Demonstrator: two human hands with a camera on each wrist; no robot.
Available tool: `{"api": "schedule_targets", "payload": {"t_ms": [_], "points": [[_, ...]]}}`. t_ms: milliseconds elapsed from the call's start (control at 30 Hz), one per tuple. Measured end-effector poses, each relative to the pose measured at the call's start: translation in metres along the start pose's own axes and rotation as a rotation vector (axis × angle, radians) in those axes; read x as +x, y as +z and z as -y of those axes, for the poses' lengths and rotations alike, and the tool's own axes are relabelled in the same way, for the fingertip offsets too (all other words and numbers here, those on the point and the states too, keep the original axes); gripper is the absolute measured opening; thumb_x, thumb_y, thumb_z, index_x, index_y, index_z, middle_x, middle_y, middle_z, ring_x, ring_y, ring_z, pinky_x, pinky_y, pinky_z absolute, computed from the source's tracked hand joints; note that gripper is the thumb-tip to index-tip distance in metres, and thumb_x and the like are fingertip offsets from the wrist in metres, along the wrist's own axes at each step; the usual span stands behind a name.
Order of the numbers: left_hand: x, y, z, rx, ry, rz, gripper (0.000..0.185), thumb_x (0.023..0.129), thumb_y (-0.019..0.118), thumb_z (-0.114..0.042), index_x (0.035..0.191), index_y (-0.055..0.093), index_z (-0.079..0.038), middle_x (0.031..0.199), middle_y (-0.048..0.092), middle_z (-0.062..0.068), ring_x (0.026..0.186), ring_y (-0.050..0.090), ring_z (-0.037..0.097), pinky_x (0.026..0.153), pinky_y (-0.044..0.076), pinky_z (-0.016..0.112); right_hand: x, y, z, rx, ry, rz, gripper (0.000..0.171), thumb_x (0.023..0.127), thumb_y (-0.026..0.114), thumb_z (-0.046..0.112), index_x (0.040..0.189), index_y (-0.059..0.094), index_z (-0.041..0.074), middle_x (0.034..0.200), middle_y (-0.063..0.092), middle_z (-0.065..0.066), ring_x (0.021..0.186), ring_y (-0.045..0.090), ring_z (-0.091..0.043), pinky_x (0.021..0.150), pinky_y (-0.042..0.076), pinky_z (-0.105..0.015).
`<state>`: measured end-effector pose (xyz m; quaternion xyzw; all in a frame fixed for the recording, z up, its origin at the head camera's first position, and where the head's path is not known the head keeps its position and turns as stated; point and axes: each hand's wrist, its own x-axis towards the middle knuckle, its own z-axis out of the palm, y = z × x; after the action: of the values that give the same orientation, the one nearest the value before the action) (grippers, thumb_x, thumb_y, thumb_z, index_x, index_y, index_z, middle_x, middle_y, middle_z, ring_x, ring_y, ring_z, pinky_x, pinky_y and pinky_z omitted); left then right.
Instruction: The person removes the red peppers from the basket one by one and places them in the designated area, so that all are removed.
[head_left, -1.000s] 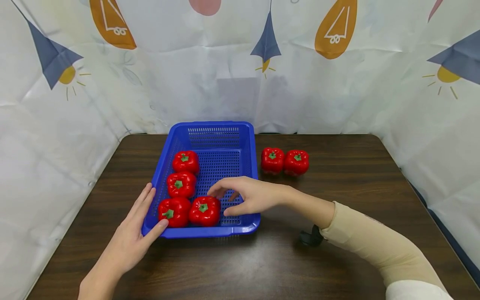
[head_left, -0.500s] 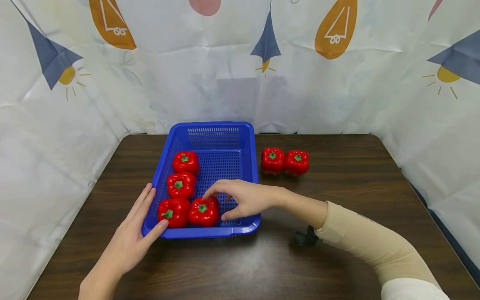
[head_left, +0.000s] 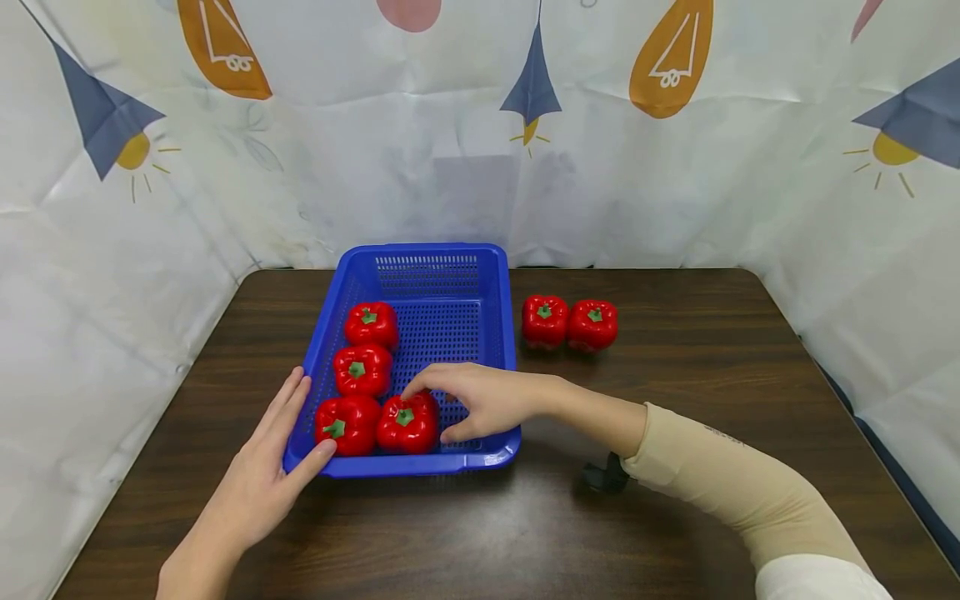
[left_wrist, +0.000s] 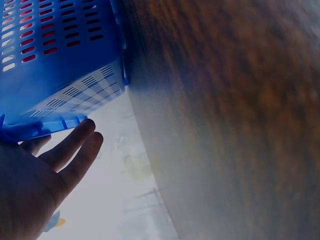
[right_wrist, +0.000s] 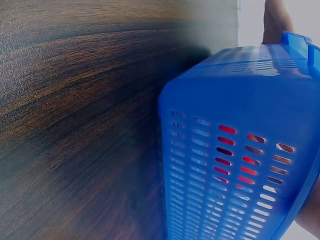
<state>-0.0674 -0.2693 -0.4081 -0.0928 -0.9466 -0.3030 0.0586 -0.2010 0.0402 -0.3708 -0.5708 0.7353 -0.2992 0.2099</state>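
Lower centre of the frame: the right hand has settled its curled fingers on the front pepper in the blue basket, nudged beside its neighbour. The left hand, fingers straight, braces the basket's near-left corner.

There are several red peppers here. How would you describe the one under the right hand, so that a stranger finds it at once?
Find the blue basket on the dark table; four red peppers sit inside it. Three form a column along its left wall, and the target pepper stands alone to the right of the nearest one, against the near rim. It is the only pepper the right hand touches.
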Motion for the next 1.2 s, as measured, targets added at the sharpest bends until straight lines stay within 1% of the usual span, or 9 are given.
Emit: {"api": "schedule_targets", "payload": {"t_ms": [233, 367, 567, 800, 1033, 1200], "points": [[0.0002, 0.0000, -0.0003, 0.003, -0.001, 0.000, 0.085, 0.099, 0.068, -0.035, 0.166, 0.019, -0.018, 0.172, 0.011, 0.002, 0.151, 0.025, 0.041, 0.095, 0.043, 0.074, 0.0004, 0.0006, 0.0007, -0.022, 0.026, 0.005, 0.059, 0.092, 0.076, 0.012, 0.145, 0.050, 0.009, 0.144, 0.053, -0.004, 0.135, 0.046, -0.010, 0.113, 0.036, -0.024], [0.0004, -0.0002, -0.0002, 0.000, -0.003, 0.001, 0.085, 0.099, 0.068, -0.035, 0.166, 0.019, -0.018, 0.172, 0.010, 0.003, 0.151, 0.025, 0.042, 0.094, 0.042, 0.074, 0.0010, 0.0008, 0.0001, -0.040, 0.041, 0.002, 0.060, 0.092, 0.078, 0.014, 0.145, 0.051, 0.010, 0.143, 0.053, -0.003, 0.133, 0.047, -0.011, 0.112, 0.037, -0.024], [0.0005, 0.0003, 0.0002, -0.002, -0.001, 0.000, 0.085, 0.099, 0.068, -0.035, 0.166, 0.019, -0.018, 0.172, 0.011, 0.003, 0.151, 0.025, 0.042, 0.095, 0.042, 0.075, 0.0018, 0.0013, 0.0006, -0.047, 0.089, 0.008, 0.064, 0.090, 0.081, 0.017, 0.147, 0.051, 0.013, 0.141, 0.051, -0.004, 0.129, 0.047, -0.011, 0.109, 0.041, -0.024], [0.0003, 0.0006, 0.0006, -0.002, 0.000, -0.001, 0.085, 0.099, 0.068, -0.034, 0.166, 0.019, -0.018, 0.172, 0.011, 0.003, 0.151, 0.025, 0.042, 0.095, 0.042, 0.075, 0.0023, 0.0021, 0.0009, -0.043, 0.151, 0.014, 0.067, 0.091, 0.081, 0.021, 0.150, 0.050, 0.014, 0.140, 0.049, -0.005, 0.126, 0.048, -0.012, 0.104, 0.044, -0.024], [0.0000, 0.0005, 0.0003, 0.002, -0.002, -0.002, 0.085, 0.099, 0.068, -0.035, 0.166, 0.019, -0.018, 0.172, 0.011, 0.004, 0.151, 0.025, 0.043, 0.094, 0.042, 0.074, 0.0045, 0.0022, 0.0015, -0.038, 0.185, 0.013, 0.066, 0.090, 0.081, 0.022, 0.149, 0.052, 0.013, 0.136, 0.049, -0.004, 0.120, 0.049, -0.011, 0.099, 0.046, -0.021], [0.0001, 0.0005, 0.0005, 0.007, -0.003, -0.004, 0.085, 0.099, 0.068, -0.035, 0.166, 0.019, -0.018, 0.172, 0.012, 0.005, 0.151, 0.025, 0.043, 0.093, 0.042, 0.075, 0.0066, 0.0026, 0.0012, -0.039, 0.196, 0.012, 0.066, 0.090, 0.082, 0.021, 0.148, 0.053, 0.013, 0.136, 0.049, -0.004, 0.120, 0.049, -0.010, 0.098, 0.047, -0.021]]}}
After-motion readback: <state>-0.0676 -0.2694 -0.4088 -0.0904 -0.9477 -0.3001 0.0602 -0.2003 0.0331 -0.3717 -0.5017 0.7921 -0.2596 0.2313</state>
